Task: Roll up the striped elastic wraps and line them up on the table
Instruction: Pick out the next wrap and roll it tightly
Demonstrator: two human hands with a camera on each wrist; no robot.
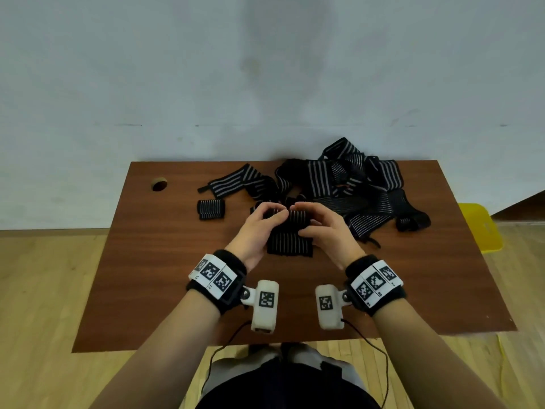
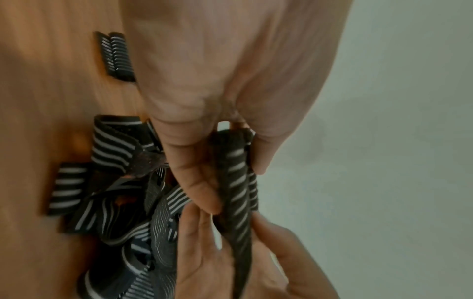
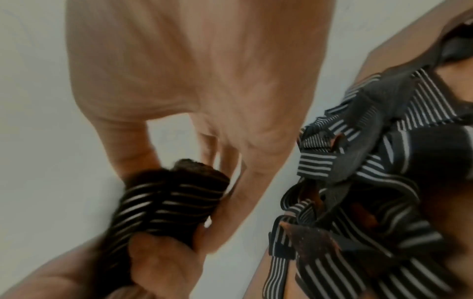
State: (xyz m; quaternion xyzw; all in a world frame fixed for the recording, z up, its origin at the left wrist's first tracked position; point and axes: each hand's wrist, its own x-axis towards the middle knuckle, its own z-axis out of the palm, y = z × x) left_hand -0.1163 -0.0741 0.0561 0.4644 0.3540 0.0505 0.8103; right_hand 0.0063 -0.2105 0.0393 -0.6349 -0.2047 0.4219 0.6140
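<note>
Hands met over the middle of a brown desk (image 1: 165, 261), both curled round one striped elastic wrap (image 1: 290, 231). The left hand (image 1: 259, 228) pinched the part-formed roll at its left end, and the right hand (image 1: 321, 228) held the right end, thumbs toward the person and fingers over the top. The wrap's loose tail hung down from the roll toward the near edge. One finished roll (image 1: 211, 209) lay left of the hands, toward the far left part of the desk, with a flat unrolled wrap (image 1: 233, 181) just beyond it. A tangled pile of wraps (image 1: 354, 187) covered the far right part, reaching the far edge at the wall. A round cable hole (image 1: 159, 184) sat near the far left corner. To roll well, it seemed wise to keep both ends level so the stripes stacked evenly, hold steady tension on the tail, and turn the roll with both hands together so it stayed tight and did not cone out. The wrist views were blurred.
</note>
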